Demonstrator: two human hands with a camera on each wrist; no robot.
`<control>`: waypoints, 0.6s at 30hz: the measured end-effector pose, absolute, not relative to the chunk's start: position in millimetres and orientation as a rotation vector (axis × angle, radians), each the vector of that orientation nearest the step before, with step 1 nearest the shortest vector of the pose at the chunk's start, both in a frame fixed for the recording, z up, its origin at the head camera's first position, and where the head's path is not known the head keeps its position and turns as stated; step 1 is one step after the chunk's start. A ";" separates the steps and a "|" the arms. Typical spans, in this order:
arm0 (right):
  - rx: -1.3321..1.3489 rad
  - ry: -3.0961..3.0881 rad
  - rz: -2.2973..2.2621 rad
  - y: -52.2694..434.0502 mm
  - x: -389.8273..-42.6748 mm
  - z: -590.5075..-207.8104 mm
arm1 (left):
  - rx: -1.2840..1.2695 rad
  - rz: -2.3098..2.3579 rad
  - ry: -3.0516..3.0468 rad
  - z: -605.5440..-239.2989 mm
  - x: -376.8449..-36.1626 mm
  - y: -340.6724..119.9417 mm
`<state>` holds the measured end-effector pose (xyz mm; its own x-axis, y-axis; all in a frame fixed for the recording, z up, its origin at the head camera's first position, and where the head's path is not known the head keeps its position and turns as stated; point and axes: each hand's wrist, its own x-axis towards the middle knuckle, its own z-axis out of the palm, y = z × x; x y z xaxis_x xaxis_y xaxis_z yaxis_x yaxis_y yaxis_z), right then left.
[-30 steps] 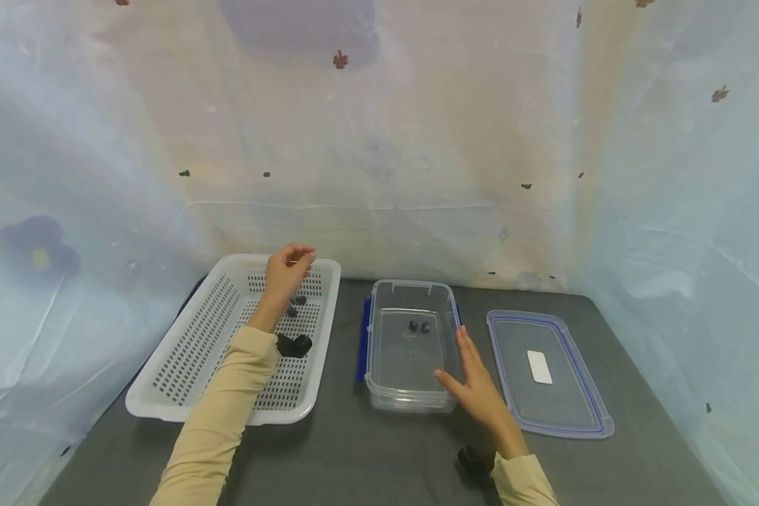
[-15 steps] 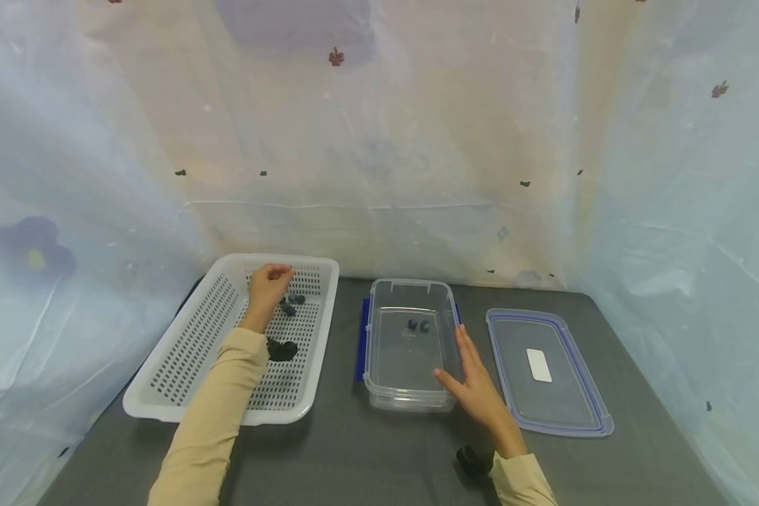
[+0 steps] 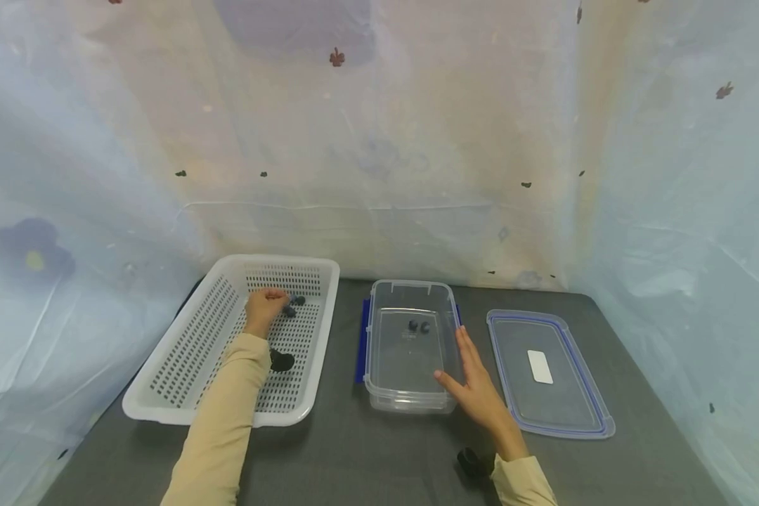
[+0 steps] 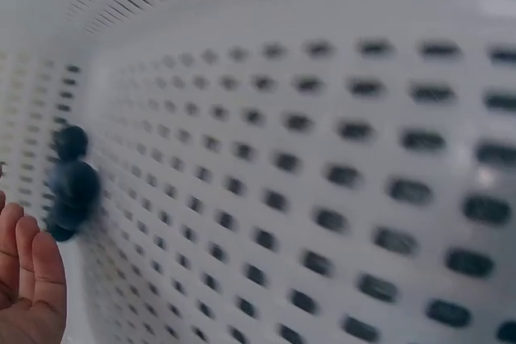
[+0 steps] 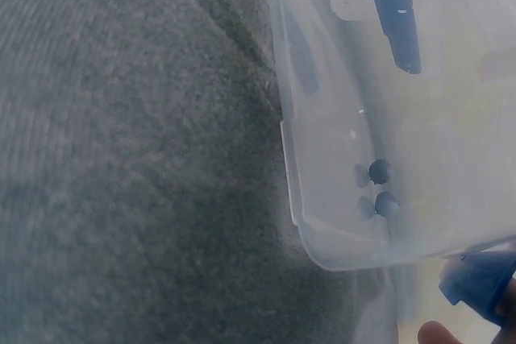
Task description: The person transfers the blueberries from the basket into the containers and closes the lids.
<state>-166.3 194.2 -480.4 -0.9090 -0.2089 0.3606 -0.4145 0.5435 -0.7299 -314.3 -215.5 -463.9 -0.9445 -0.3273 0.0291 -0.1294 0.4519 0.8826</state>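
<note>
On the dark table [image 3: 379,450], the white basket [image 3: 183,365] holds a few small dark berries [image 3: 294,303] at its far end, where the left hand [image 3: 263,309] reaches down with fingers curled at them, though whether they pinch one I cannot tell. The clear box [image 3: 379,383], its lid [image 3: 550,372] lying just beside, holds two berries [image 3: 419,326]; the right hand [image 3: 474,383] rests straight-fingered against its wall, seemingly steadying it.

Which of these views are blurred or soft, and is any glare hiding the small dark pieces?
Head view: sharp and evenly lit, edges bowed by the wide lens. Left wrist view: motion-smeared, so the dark pieces in the white basket are blobs. Right wrist view: soft and hazy through the clear container, yet its two dark pieces stay readable; no glare hides them.
</note>
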 end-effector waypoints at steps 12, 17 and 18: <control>0.526 -2.543 1.299 194.5 -166.2 -480.4 | 0.322 -1.332 -2.594 -481.4 -315.4 -210.9; 0.523 -2.543 1.312 193.9 -165.2 -480.1 | 0.312 -1.257 -2.668 -485.6 -316.5 -209.1; 0.523 -2.541 1.313 193.7 -165.1 -480.1 | 0.303 -1.229 -2.683 -486.4 -316.6 -209.3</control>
<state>-165.1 193.7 -480.1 -0.9090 -0.2051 0.3628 -0.4146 0.5337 -0.7371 -316.6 -209.3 -486.4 -0.9641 -0.2554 0.0729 -0.1115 0.6386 0.7614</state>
